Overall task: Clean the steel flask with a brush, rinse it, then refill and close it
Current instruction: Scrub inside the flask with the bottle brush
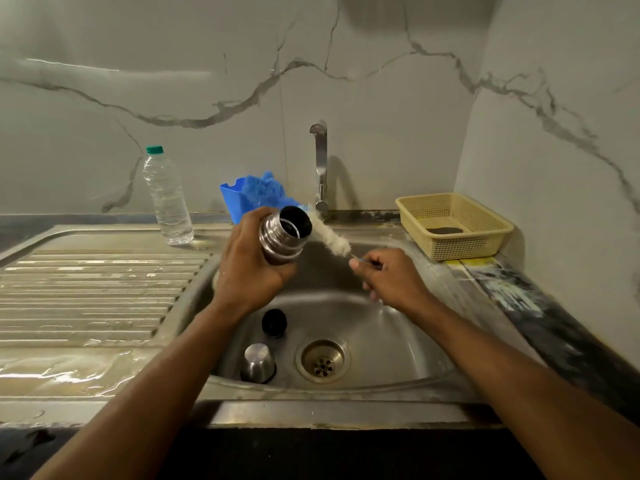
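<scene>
My left hand (251, 268) grips the steel flask (282, 237) above the sink, tilted, with its open mouth facing up and to the right. A white bottle brush (329, 235) lies just outside the mouth, its bristle head beside the rim. My right hand (388, 278) pinches the brush's thin blue handle. On the sink floor lie the flask's black stopper (274, 322) and its steel cup lid (258, 362), upside down.
A steel sink (398, 341) with a drain (322, 361) sits below a tap (321, 164). A plastic water bottle (168, 197) stands on the wet drainboard (86, 289). A blue holder with a scrubber (254, 194) and a beige basket (453, 223) sit behind.
</scene>
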